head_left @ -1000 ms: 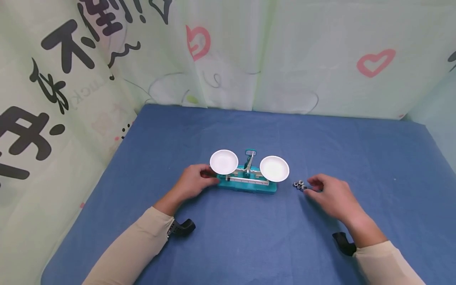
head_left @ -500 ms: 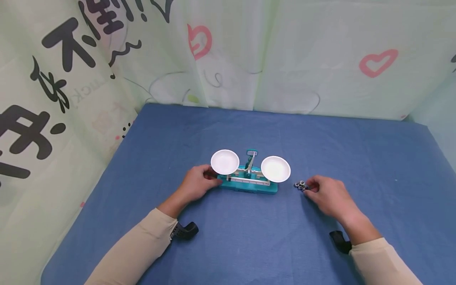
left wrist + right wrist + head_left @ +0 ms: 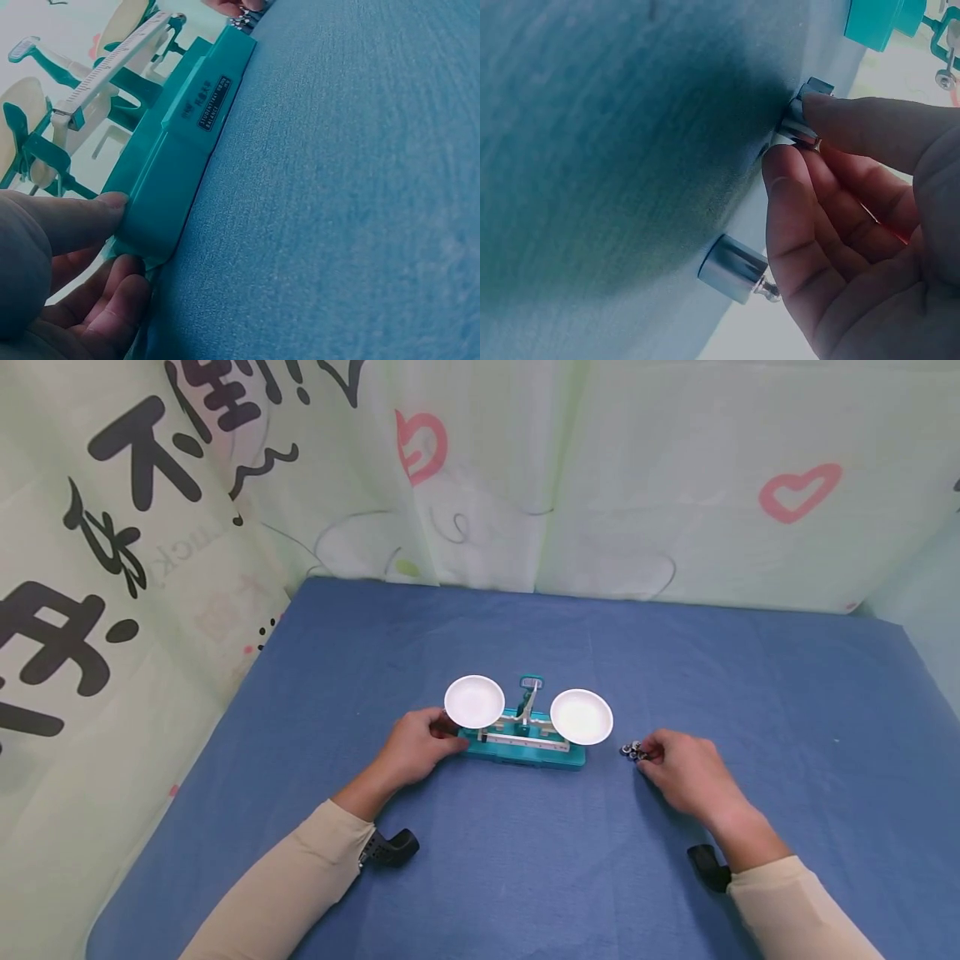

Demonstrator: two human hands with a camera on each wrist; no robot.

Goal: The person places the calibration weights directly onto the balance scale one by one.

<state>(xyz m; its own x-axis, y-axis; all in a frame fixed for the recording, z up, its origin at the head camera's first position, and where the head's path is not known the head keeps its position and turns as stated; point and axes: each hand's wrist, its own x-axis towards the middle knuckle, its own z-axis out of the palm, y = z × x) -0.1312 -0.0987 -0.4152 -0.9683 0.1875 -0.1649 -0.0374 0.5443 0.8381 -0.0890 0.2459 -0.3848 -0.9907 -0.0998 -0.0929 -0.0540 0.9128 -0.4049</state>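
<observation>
A small teal balance scale [image 3: 525, 755] stands on the blue cloth, with a white left pan [image 3: 474, 701] and a white right pan [image 3: 581, 717], both bare. My left hand [image 3: 417, 747] holds the left end of its base; in the left wrist view the thumb lies on top and the curled fingers are at the end. Right of the scale, small metal weights [image 3: 631, 750] stand in a cluster. My right hand [image 3: 686, 772] is at them, thumb and forefinger pinching one shiny weight [image 3: 796, 127]. A separate knobbed weight [image 3: 735, 268] stands nearby in the right wrist view.
Blue cloth [image 3: 525, 868] covers the table. A pale printed curtain [image 3: 645, 485] hangs behind it and along the left side. Both wrists carry black camera mounts, the left one [image 3: 393, 847] low over the cloth.
The right hand has edged left and its thumb and fingers have closed together at the weights. The left hand stays on the scale's base, and the scale has hardly shifted in view.
</observation>
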